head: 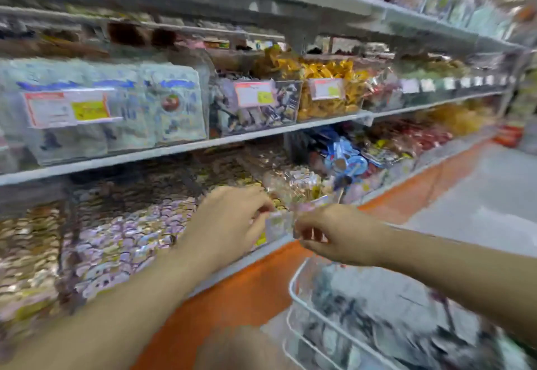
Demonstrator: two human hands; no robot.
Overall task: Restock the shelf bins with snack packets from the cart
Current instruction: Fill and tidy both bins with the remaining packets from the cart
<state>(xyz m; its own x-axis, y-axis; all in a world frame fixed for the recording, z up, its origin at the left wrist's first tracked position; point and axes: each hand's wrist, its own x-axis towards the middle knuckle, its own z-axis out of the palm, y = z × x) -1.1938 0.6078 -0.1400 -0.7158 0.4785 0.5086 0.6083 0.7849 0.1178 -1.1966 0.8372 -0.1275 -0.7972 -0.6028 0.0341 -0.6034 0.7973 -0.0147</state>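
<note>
Two hands: both reach from the head view toward the front edge of the lowest shelf, meeting over one small packet.
Left hand: fingers curled, tips pinching the left edge of the small pale pastel snack packet.
Right hand: fingers bent, tips pinching the packet's right edge.
Packet position: held between the hands, just above the low bin of pink and gold wrapped sweets; its print is too blurred to read.
White wire cart basket: at lower right, under the right forearm, holding a heap of grey and white packets.
Middle shelf: clear bins side by side, one with dark wrapped sweets, one with yellow wrapped snacks; pale blue bags stand to their left.
Red and yellow price tags: clipped on the bin fronts.
Orange plinth: runs along the shelf foot beside the grey floor.
</note>
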